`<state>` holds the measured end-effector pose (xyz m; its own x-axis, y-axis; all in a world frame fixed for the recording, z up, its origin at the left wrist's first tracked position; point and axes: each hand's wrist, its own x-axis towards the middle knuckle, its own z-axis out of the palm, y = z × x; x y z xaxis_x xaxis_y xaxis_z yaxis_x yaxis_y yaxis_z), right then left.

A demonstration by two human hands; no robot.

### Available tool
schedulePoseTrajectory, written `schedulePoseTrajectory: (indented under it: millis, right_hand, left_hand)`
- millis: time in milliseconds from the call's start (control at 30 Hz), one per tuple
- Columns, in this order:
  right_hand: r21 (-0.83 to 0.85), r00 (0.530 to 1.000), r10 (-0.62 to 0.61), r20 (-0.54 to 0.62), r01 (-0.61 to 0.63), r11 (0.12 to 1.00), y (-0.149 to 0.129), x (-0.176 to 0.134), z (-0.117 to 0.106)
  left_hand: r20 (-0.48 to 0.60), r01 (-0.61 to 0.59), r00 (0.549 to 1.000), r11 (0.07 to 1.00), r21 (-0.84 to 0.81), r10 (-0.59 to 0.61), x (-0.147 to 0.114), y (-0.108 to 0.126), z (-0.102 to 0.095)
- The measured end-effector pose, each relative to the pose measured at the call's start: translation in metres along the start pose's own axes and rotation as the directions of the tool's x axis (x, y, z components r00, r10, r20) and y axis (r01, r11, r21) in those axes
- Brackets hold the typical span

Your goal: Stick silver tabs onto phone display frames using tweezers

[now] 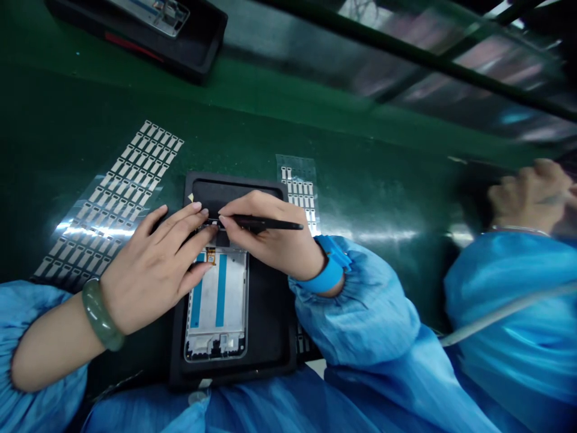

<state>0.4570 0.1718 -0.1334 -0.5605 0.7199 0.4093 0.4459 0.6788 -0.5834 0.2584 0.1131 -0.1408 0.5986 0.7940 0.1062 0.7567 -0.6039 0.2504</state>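
A phone frame [234, 300] with blue strips and a small gold flex piece [211, 257] lies in a black foam tray [270, 319]. My left hand [157, 264] rests over the frame's upper left side, fingers stretched out and their tips on its top end. In my right hand [274, 234] is a slim black pen-like tool [270, 223], pinched between thumb and fingers. Its working tip is near my left fingertips, at the frame's top end; the exact contact is hidden. A small pale yellow tab [191, 197] shows just beyond my left fingers.
Sheets of small white stickers lie left [130, 174] and right [300, 186] of the tray on the green table [383, 192]. Another black tray [198, 60] holding a phone part [174, 18] stands at the far left. A co-worker's hand [527, 195] is at right, blurred.
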Motion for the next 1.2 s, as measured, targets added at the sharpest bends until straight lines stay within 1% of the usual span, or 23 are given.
schedulePoseTrajectory:
  millis: [167, 267, 333, 400, 500, 633, 733, 833, 933, 1000, 1133, 1200]
  right_hand:
    - [0.085, 0.993, -0.001, -0.12, 0.012, 0.996, 0.0065, -0.0085, 0.0047]
    - [0.155, 0.987, 0.04, -0.156, -0.016, 0.988, 0.0081, -0.0109, 0.0054]
    - [0.193, 0.985, 0.072, -0.154, -0.041, 0.98, 0.0084, -0.0105, 0.0052]
    - [0.205, 0.989, 0.077, -0.129, -0.049, 0.978, 0.0079, -0.0094, 0.005]
    - [0.176, 0.993, 0.052, -0.104, -0.033, 0.984, 0.0067, -0.0083, 0.0053]
    - [0.145, 0.992, 0.036, -0.12, -0.018, 0.989, 0.0064, -0.0084, 0.0058]
    - [0.18, 0.987, 0.072, -0.144, -0.045, 0.983, 0.0067, -0.0084, 0.005]
    - [0.203, 0.988, 0.103, -0.118, -0.077, 0.976, 0.0058, -0.0078, 0.0044]
    - [0.174, 0.993, 0.058, -0.1, -0.039, 0.984, 0.0042, -0.0077, 0.0046]
    - [0.158, 0.992, 0.055, -0.111, -0.037, 0.987, 0.004, -0.0083, 0.0047]
    - [0.209, 0.977, 0.134, -0.169, -0.097, 0.973, 0.0061, -0.0095, 0.0041]
    - [0.238, 0.971, 0.154, -0.18, -0.109, 0.965, 0.0075, -0.009, 0.0039]
  left_hand:
    - [-0.003, 0.011, 1.0, 1.0, -0.019, -0.011, 0.0005, 0.0007, -0.0003]
    - [0.0, 0.012, 1.0, 1.0, -0.022, -0.012, 0.0005, 0.0006, -0.0005]
    - [0.002, 0.014, 1.0, 1.0, -0.02, -0.014, 0.0002, 0.0003, -0.0005]
    - [0.003, 0.013, 1.0, 1.0, -0.022, -0.013, 0.0, 0.0001, -0.0004]
    - [-0.002, 0.011, 1.0, 1.0, -0.021, -0.011, -0.0003, 0.0001, 0.0]
    - [0.003, 0.007, 1.0, 1.0, -0.011, -0.007, -0.0011, -0.0001, -0.0004]
    - [0.003, 0.001, 1.0, 1.0, 0.002, -0.001, -0.0015, -0.0004, -0.0012]
    - [0.007, -0.007, 1.0, 1.0, 0.005, 0.007, -0.0014, -0.0004, -0.0018]
    - [0.014, -0.011, 1.0, 1.0, 0.002, 0.011, -0.0014, -0.0004, -0.0019]
    - [0.013, -0.011, 1.0, 1.0, 0.001, 0.011, -0.0016, -0.0005, -0.0018]
    - [0.017, -0.014, 1.0, 1.0, 0.0, 0.014, -0.0017, -0.0013, -0.0026]
    - [0.014, -0.016, 1.0, 1.0, -0.007, 0.016, -0.0013, -0.0021, -0.0029]
